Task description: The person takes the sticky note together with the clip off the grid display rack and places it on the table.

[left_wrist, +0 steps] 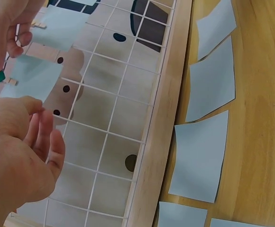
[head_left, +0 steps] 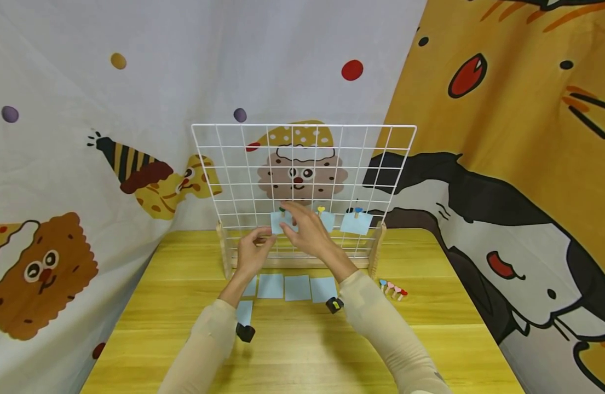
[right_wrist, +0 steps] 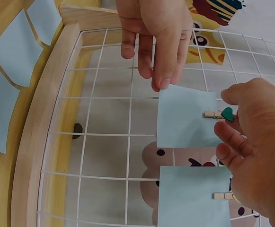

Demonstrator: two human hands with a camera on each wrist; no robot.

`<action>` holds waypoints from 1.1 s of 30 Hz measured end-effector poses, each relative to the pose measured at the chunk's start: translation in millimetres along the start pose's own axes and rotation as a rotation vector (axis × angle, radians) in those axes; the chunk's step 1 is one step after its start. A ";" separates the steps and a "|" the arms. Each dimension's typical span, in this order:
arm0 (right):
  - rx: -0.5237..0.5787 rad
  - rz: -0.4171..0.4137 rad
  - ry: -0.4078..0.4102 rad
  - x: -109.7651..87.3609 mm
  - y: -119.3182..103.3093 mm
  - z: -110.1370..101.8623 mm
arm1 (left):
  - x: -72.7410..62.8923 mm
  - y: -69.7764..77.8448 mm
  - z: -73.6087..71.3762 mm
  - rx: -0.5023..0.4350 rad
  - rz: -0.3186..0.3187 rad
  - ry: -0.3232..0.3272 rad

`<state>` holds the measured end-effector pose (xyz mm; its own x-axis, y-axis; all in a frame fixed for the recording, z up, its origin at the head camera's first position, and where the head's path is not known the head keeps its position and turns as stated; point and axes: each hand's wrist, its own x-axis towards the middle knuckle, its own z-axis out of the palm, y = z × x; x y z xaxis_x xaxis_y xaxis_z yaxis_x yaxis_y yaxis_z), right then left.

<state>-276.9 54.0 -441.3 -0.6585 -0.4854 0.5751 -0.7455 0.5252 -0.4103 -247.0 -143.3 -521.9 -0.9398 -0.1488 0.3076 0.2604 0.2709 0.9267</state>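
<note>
A light blue paper note hangs on the white wire grid, held by a small wooden clip with a green heart. My left hand pinches the lower corner of this note between thumb and finger. Around the clip, my right hand has its thumb and fingers spread, with a gap to the green heart. To the right hang a second note under a yellow-heart clip and a third note under a blue-heart clip.
Several blue notes lie in a row on the wooden table, before the grid's wooden base. Several heart clips lie at the right. A patterned cloth hangs behind the grid.
</note>
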 end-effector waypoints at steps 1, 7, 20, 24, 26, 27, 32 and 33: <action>0.003 0.000 0.001 0.2 -0.1 0.2 | 0.3 -0.3 0.1 0.001 0.004 0.003; 0.028 -0.036 0.028 1.9 3.7 1.3 | 1.3 -0.5 -0.2 0.004 0.023 0.014; -0.017 -0.099 0.121 9.3 7.0 7.1 | 5.1 -3.0 1.7 -0.017 0.022 0.036; -0.051 -0.066 0.121 10.5 1.8 6.0 | 5.5 -2.6 1.4 -0.022 0.022 0.033; -0.054 -0.053 0.122 10.7 1.0 6.2 | 5.6 -2.7 1.0 -0.021 0.018 0.032; -0.054 -0.048 0.123 10.8 0.9 6.5 | 5.5 -2.6 0.9 -0.019 0.017 0.033; -0.038 -0.056 0.137 11.2 2.0 8.6 | 5.9 -3.0 1.5 -0.012 0.017 0.041; -0.039 -0.059 0.141 11.2 2.3 9.0 | 5.8 -2.9 1.7 -0.013 0.020 0.043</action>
<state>-286.9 43.5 -442.2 -0.5910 -0.4144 0.6921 -0.7759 0.5268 -0.3471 -253.6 -143.3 -523.2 -0.9242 -0.1841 0.3347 0.2820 0.2622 0.9229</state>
